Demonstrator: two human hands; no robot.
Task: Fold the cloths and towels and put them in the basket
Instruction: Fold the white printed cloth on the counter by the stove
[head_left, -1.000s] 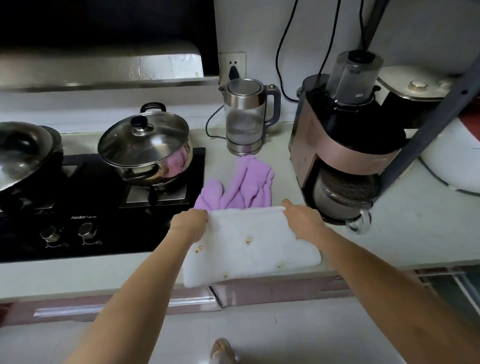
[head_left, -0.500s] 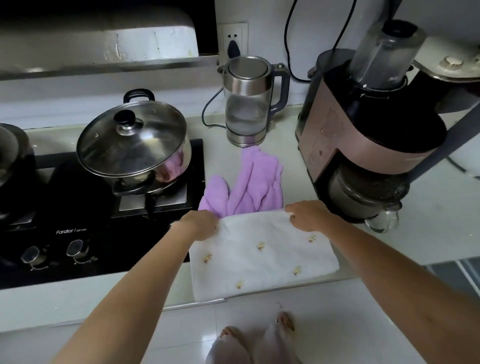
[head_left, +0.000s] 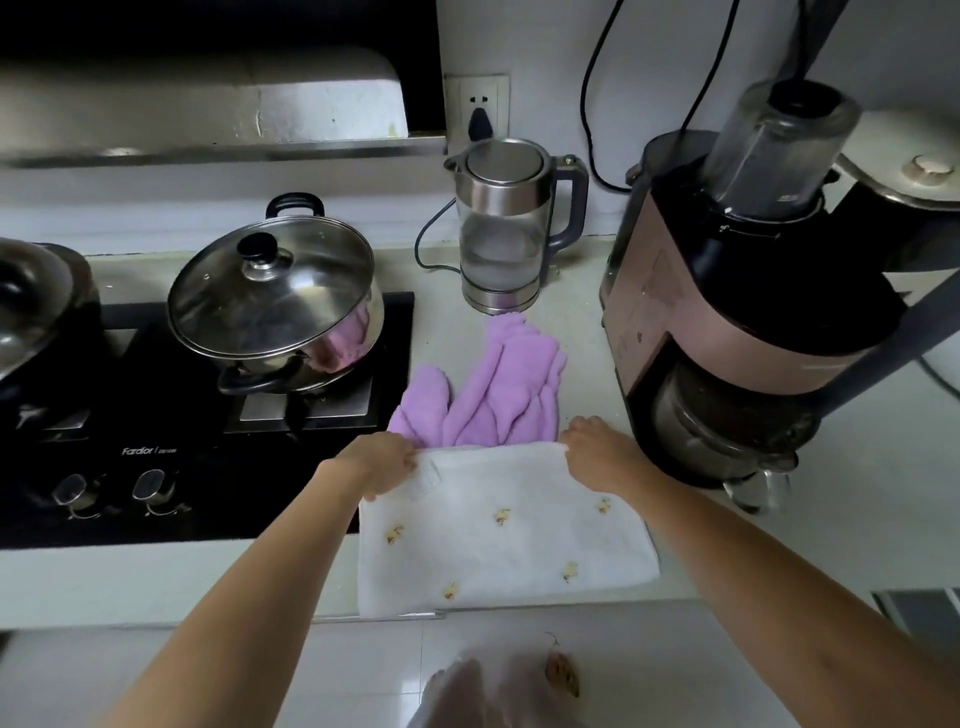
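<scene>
A white towel (head_left: 498, 540) with small yellow motifs lies flat on the counter at its front edge, folded into a wide rectangle. My left hand (head_left: 382, 465) grips its far left corner. My right hand (head_left: 597, 452) grips its far right corner. Just behind the towel lies a crumpled purple cloth (head_left: 493, 395), partly covered by the towel's far edge. No basket is in view.
A black gas hob (head_left: 197, 467) with a lidded steel pot (head_left: 275, 301) sits left of the towel. A glass kettle (head_left: 501, 228) stands behind the purple cloth. A pink and black blender (head_left: 737, 291) stands close on the right. The counter (head_left: 156, 582) edge runs under the towel.
The camera has moved closer and looks more steeply down. The towel lies a little further onto the counter; both hands keep hold of its far corners.
</scene>
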